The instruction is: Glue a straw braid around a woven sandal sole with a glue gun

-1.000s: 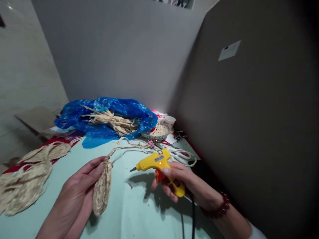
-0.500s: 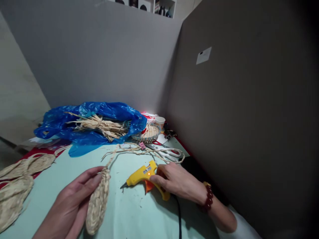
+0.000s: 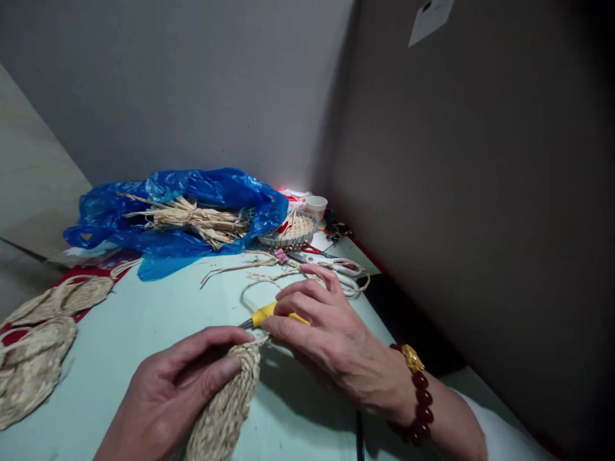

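Note:
My left hand (image 3: 185,381) grips a woven straw sole (image 3: 225,403) between thumb and fingers near its upper end. A short straw braid end (image 3: 264,340) sticks out from that end of the sole. My right hand (image 3: 324,339) pinches this braid end between thumb and forefinger, with its other fingers raised. Behind the right hand lies a yellow glue gun (image 3: 263,314) on the table, its dark nozzle pointing left. The hand hides the gun's handle and trigger.
A blue plastic bag (image 3: 115,224) at the back holds a straw bundle (image 3: 202,221). White-handled scissors (image 3: 353,267), a pink clip (image 3: 280,255), a woven basket (image 3: 293,230) and a paper cup (image 3: 316,205) stand or lie rightward. Straw slippers (image 3: 36,368) lie left. A grey partition (image 3: 461,192) rises at right.
My right hand has let go of the glue gun and moved left to the braid end. My left hand has brought the sole rightward, towards the right hand. The view has tilted downward.

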Demonstrator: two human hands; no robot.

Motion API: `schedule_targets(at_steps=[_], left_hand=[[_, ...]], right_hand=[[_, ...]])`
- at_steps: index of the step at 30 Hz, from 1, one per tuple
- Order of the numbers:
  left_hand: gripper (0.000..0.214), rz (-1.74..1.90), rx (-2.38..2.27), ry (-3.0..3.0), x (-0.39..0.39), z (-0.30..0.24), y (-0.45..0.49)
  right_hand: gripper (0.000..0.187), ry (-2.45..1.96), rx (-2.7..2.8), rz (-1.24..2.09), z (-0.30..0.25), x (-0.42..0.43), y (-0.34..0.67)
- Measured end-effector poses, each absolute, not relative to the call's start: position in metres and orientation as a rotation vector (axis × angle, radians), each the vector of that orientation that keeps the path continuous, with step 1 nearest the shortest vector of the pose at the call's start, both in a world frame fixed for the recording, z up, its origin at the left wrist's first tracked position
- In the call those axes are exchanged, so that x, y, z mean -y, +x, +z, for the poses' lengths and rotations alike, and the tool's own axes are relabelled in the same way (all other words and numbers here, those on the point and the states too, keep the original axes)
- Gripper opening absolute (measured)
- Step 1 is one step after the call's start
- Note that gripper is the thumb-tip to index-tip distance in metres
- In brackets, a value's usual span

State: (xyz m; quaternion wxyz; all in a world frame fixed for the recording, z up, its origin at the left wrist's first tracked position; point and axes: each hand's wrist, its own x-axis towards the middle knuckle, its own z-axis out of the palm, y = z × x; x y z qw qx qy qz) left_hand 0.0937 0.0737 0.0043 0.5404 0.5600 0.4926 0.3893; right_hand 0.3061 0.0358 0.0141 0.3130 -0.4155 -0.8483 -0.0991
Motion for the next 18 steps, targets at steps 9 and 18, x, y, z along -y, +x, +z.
schedule_targets(at_steps=[9,18], left_hand=[[0.025,0.960,-1.220,1.255,-0.076,0.000,0.091],[0.016,1.073,-1.289,1.132,-0.063,0.009,0.104]], right_hand=[[0.029,-1.027,2.157,-0.390,0.014,-0.025,0.289],[0.032,-1.087,2.128,-0.397,0.011,-0.021,0.275]])
